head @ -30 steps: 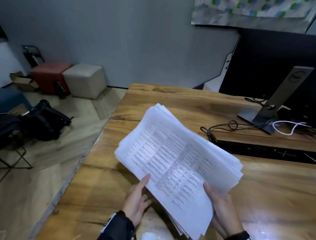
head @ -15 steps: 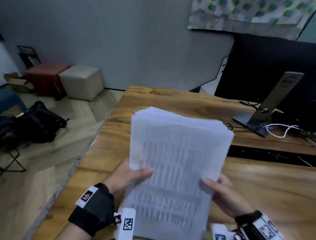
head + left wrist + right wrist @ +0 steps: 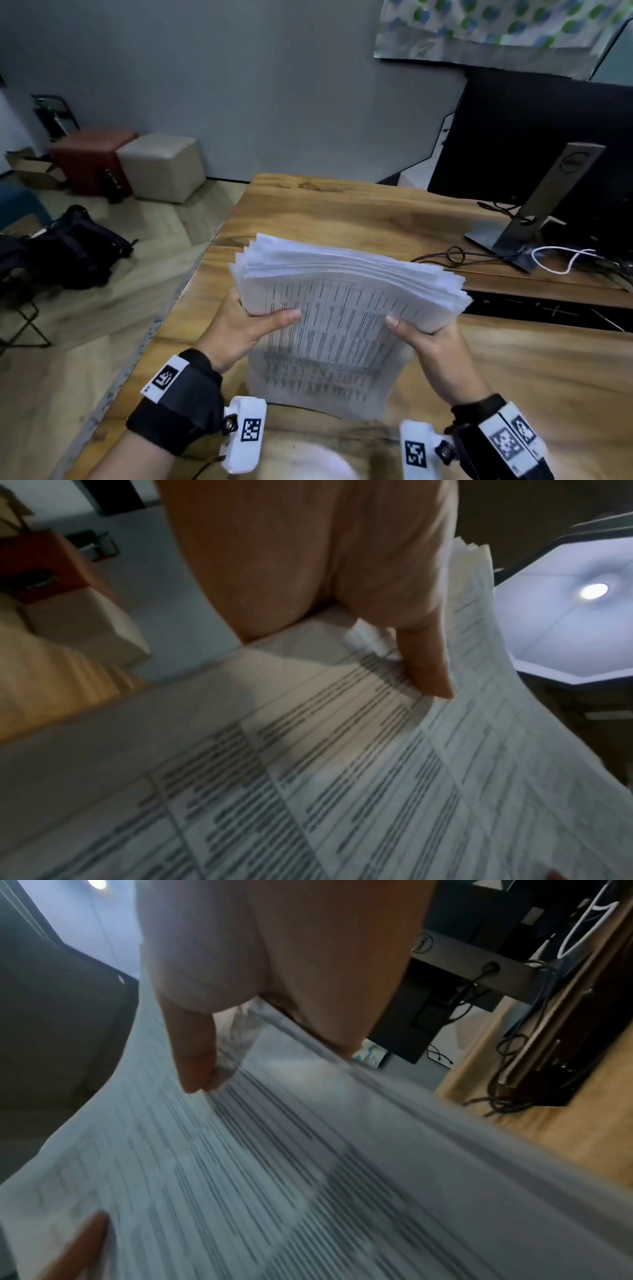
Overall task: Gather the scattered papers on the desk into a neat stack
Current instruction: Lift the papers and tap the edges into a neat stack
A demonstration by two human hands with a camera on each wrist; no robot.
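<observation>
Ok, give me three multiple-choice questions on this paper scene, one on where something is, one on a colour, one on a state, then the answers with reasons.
1. Where is the monitor stand?
A. At the desk's far right
B. On the floor
C. Under the papers

2. What colour is the cube stool farthest left?
A. Green
B. Red
C. Yellow

3. How is the paper stack held?
A. Lying flat, untouched
B. In one hand only
C. Upright on the desk, gripped at both sides

Answers:
1. A, its base sits on the wood beside the cables.
2. B, it stands next to the beige stool.
3. C, the left hand and right hand each clasp a side, thumbs on the printed face, the lower edge at the desk.
</observation>
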